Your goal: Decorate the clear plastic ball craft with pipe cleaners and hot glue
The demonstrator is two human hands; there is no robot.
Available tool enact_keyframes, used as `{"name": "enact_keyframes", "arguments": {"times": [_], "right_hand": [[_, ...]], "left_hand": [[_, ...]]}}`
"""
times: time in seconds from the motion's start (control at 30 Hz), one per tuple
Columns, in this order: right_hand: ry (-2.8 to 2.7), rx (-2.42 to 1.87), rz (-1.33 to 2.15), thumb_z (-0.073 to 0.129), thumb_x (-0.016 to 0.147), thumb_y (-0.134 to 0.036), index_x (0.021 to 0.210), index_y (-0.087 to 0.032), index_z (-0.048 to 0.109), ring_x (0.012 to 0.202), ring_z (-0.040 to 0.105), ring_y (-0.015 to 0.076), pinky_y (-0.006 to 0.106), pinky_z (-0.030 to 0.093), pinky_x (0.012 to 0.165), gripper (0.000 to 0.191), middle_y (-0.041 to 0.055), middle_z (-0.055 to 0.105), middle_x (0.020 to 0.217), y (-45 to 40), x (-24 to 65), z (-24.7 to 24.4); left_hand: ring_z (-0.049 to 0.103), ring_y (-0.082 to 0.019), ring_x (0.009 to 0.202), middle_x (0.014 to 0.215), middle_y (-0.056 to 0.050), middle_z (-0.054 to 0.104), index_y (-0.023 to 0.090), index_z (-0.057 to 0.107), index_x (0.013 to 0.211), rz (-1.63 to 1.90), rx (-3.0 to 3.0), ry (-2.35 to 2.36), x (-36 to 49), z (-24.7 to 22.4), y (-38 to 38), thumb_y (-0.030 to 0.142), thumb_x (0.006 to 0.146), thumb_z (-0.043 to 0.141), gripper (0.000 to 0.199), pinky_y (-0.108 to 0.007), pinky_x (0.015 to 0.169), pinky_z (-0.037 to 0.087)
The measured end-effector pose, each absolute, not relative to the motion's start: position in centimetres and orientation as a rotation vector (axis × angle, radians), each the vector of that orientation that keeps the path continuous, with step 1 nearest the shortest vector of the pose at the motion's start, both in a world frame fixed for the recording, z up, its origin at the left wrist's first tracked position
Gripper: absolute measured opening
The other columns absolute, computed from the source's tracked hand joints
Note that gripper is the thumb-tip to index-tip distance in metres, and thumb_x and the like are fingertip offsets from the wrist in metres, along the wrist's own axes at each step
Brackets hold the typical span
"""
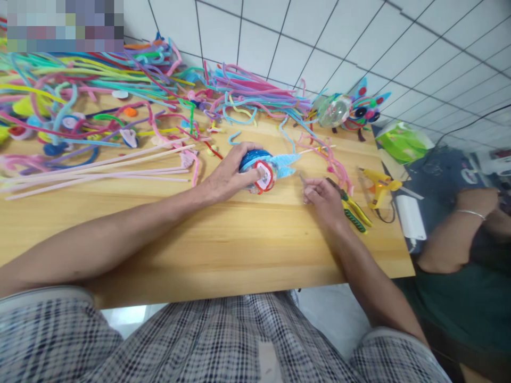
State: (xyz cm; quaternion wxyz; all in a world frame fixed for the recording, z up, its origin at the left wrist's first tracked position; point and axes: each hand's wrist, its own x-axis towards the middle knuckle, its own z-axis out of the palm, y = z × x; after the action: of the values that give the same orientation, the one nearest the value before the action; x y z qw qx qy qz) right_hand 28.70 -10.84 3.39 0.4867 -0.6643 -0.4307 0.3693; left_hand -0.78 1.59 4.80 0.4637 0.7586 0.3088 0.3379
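My left hand (235,173) is wrapped round a pipe-cleaner craft ball (255,158). The ball has a coiled blue top, a white patch ringed in red on its side and a pair of light blue pointed pieces (285,164) sticking out to the right. Just right of those points, my right hand (323,199) is closed in a pinch. A thin sliver shows at its fingertips, too small to make out. Beside that hand lie pliers (355,210) with yellow and green handles, partly covered by it.
Loose pipe cleaners (120,80) heap along the back and left. A finished-looking craft animal (361,111) stands at the back right. A yellow glue gun (379,189) and a white box (411,218) lie near the right edge. Another person's arm (451,229) is beyond it.
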Motion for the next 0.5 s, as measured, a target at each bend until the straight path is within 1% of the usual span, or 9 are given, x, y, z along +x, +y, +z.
{"name": "enact_keyframes", "arguments": {"times": [0.13, 0.23, 0.3, 0.37, 0.43, 0.5], "right_hand": [[-0.890, -1.548, 1.006, 0.086, 0.074, -0.039, 0.100, -0.024, 0.071, 0.056, 0.051, 0.0086, 0.023, 0.041, 0.056, 0.033, -0.0089, 0.062, 0.070, -10.6, 28.5, 3.9], [-0.868, -1.546, 1.041, 0.087, 0.076, -0.042, 0.098, -0.024, 0.072, 0.053, 0.042, 0.0079, 0.023, 0.035, 0.051, 0.032, -0.0103, 0.051, 0.065, -10.6, 28.5, 4.5], [-0.874, -1.539, 1.075, 0.088, 0.077, -0.048, 0.097, -0.025, 0.072, 0.053, 0.040, 0.0088, 0.023, 0.035, 0.050, 0.035, -0.0107, 0.045, 0.063, -10.5, 28.5, 4.8], [-0.891, -1.534, 1.097, 0.088, 0.077, -0.054, 0.094, -0.026, 0.071, 0.054, 0.038, 0.0101, 0.025, 0.038, 0.051, 0.037, -0.0104, 0.040, 0.063, -10.5, 28.6, 4.9], [-0.918, -1.541, 1.092, 0.086, 0.078, -0.057, 0.092, -0.026, 0.070, 0.056, 0.037, 0.0111, 0.027, 0.042, 0.053, 0.037, -0.0089, 0.042, 0.065, -10.4, 28.6, 4.9], [-0.952, -1.565, 1.053, 0.082, 0.081, -0.058, 0.090, -0.027, 0.070, 0.058, 0.039, 0.0121, 0.029, 0.047, 0.057, 0.035, -0.0067, 0.048, 0.068, -10.3, 28.7, 4.8]], "left_hand": [[0.068, -0.032, 0.135, 0.146, -0.013, 0.070, 0.019, 0.061, 0.144, 0.822, 1.854, 0.744, -0.8, 4.8, 1.6, 0.055, 0.092, 0.070, 0.064, -0.047, 0.122, 0.054], [0.067, -0.031, 0.136, 0.147, -0.012, 0.070, 0.021, 0.060, 0.145, 0.813, 1.848, 0.747, -0.8, 4.8, 1.7, 0.055, 0.093, 0.070, 0.064, -0.047, 0.122, 0.055], [0.067, -0.031, 0.137, 0.149, -0.012, 0.070, 0.021, 0.059, 0.146, 0.812, 1.852, 0.746, -0.9, 4.8, 1.7, 0.054, 0.093, 0.071, 0.064, -0.047, 0.123, 0.055], [0.067, -0.031, 0.137, 0.149, -0.011, 0.070, 0.022, 0.059, 0.146, 0.814, 1.861, 0.746, -1.0, 4.7, 1.7, 0.054, 0.094, 0.072, 0.062, -0.046, 0.123, 0.055], [0.067, -0.031, 0.136, 0.149, -0.011, 0.071, 0.023, 0.059, 0.147, 0.814, 1.864, 0.746, -1.0, 4.6, 1.7, 0.054, 0.095, 0.072, 0.061, -0.046, 0.122, 0.055], [0.067, -0.031, 0.137, 0.149, -0.011, 0.070, 0.022, 0.059, 0.147, 0.810, 1.858, 0.750, -1.0, 4.6, 1.7, 0.053, 0.095, 0.072, 0.062, -0.047, 0.123, 0.055]]}}
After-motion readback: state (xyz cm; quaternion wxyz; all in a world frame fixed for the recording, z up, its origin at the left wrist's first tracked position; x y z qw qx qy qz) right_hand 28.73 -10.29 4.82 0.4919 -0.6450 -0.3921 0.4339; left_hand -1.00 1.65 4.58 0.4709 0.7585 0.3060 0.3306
